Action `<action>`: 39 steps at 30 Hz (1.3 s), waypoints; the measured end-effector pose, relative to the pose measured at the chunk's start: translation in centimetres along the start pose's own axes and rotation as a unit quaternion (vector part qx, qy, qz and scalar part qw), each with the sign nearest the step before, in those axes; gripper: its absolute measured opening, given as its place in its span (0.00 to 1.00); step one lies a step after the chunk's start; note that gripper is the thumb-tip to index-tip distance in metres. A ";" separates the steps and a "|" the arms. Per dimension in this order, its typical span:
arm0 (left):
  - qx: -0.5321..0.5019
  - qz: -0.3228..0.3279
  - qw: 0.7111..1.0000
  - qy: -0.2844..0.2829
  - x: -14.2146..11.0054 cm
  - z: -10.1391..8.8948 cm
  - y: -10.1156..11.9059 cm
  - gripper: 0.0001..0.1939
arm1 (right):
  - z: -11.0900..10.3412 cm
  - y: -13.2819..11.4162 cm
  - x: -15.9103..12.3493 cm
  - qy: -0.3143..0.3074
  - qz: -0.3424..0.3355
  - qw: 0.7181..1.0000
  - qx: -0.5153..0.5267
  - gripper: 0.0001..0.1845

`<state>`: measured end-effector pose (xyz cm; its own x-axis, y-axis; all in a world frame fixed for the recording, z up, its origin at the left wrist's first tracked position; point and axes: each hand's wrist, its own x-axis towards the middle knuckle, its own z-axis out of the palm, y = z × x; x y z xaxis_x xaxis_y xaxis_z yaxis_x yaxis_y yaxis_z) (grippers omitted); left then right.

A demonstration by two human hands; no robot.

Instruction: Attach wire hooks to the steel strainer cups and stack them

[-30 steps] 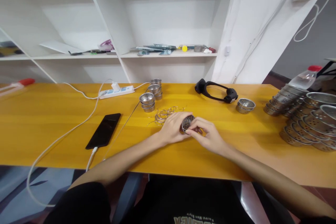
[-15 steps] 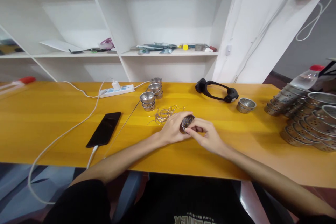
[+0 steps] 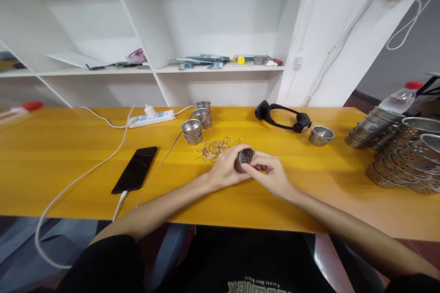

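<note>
My left hand is wrapped round a small perforated metal cup, which is tilted so its open mouth faces me. At the cup's near rim, the thumb and fingers of my right hand are pinched together; what they grip is too small to make out, though a thin wire showed there a moment ago. Just beyond my left hand lies a loose tangle of thin metal wires. Small stacks of similar perforated cups stand behind it to the left.
Tall nested stacks of perforated cups and a red-capped bottle occupy the right. Nearer are two stacked cups and a black headset. Leftward lie a phone on a white cable and a power strip. Shelves line the back.
My right fingers have shifted slightly at the cup's rim, with the thumb now further over the opening. The left hand keeps its hold on the cup.
</note>
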<state>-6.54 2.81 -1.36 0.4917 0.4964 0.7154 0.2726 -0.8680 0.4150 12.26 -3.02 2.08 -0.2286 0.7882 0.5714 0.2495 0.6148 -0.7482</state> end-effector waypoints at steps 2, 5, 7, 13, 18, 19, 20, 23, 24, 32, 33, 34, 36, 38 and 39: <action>-0.002 0.006 1.000 0.002 0.0 0.0 0.1 0.35 | 0.1 0.0 0.0 0.009 -0.010 1.000 -0.005 0.18; -0.010 0.027 0.999 0.016 0.0 0.0 0.2 0.33 | 0.2 -0.1 -0.1 0.025 -0.027 0.999 -0.016 0.18; -0.010 0.035 0.999 0.028 0.0 0.1 0.2 0.33 | 0.3 -0.2 -0.1 0.035 -0.037 0.998 -0.024 0.18; 0.001 0.075 0.996 0.039 0.2 -0.1 0.1 0.32 | 0.5 -0.4 -0.1 0.048 -0.037 0.997 -0.036 0.18; 0.015 0.102 0.994 0.046 0.5 -0.3 0.2 0.31 | 0.6 -0.5 0.0 0.045 -0.040 0.997 -0.046 0.18; 0.018 0.104 0.993 0.049 0.5 -0.3 0.2 0.31 | 0.7 -0.5 0.0 0.045 -0.039 0.997 -0.049 0.18; 0.020 0.106 0.993 0.052 0.5 -0.3 0.1 0.31 | 0.7 -0.5 0.0 0.044 -0.038 0.997 -0.052 0.19; 0.026 0.110 0.992 0.056 0.6 -0.3 0.0 0.32 | 0.7 -0.4 0.0 0.041 -0.036 0.997 -0.056 0.19; 0.027 0.110 0.992 0.055 0.6 -0.4 -0.1 0.32 | 0.8 -0.4 0.0 0.038 -0.035 0.997 -0.055 0.19; 0.024 0.090 0.995 0.045 0.5 -0.4 -0.5 0.30 | 1.0 -0.2 0.0 0.034 -0.034 0.997 -0.061 0.17; 0.025 0.094 0.994 0.042 0.5 -0.3 -0.6 0.29 | 1.0 -0.2 0.0 0.031 -0.040 0.997 -0.066 0.17; 0.024 0.099 0.994 0.038 0.5 -0.3 -0.7 0.28 | 1.0 -0.1 0.1 0.027 -0.047 0.996 -0.070 0.17; 0.008 0.097 0.994 0.038 0.4 -0.2 -0.7 0.28 | 1.0 -0.1 0.0 0.025 -0.061 0.995 -0.072 0.16; -0.017 0.077 0.996 0.046 0.4 0.0 -0.6 0.29 | 1.1 0.0 0.0 0.035 -0.066 0.995 -0.069 0.16; -0.026 0.065 0.996 0.050 0.3 0.0 -0.5 0.30 | 1.1 0.0 0.0 0.043 -0.065 0.995 -0.068 0.16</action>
<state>-6.49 3.45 -1.37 0.4347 0.3797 0.8166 0.1669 -0.9250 0.3412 11.22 -3.09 1.73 -0.1870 0.6984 0.6909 0.3499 0.7045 -0.6174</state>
